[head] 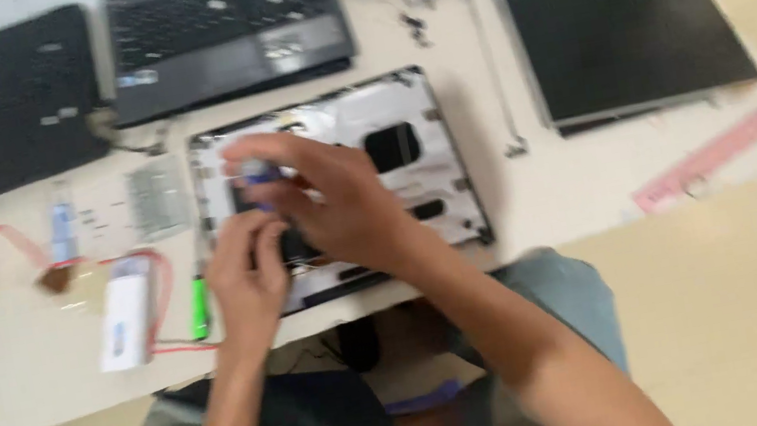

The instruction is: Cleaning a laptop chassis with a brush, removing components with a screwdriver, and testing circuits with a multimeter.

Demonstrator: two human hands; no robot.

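Right hand (pixel 337 204) grip clamped on a blue-handled screwdriver (pixel 257 173), upright over the laptop shell (pixel 421 161); left hand (pixel 247 279) grip steadies beneath, closure indeterminate.

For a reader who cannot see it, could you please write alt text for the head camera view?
Both hands work over an opened laptop shell on a pale table: the right hand pinches a small blue-tipped tool, the left hand beside it. Around lie a keyboard panel, a bare screen and a green screwdriver.
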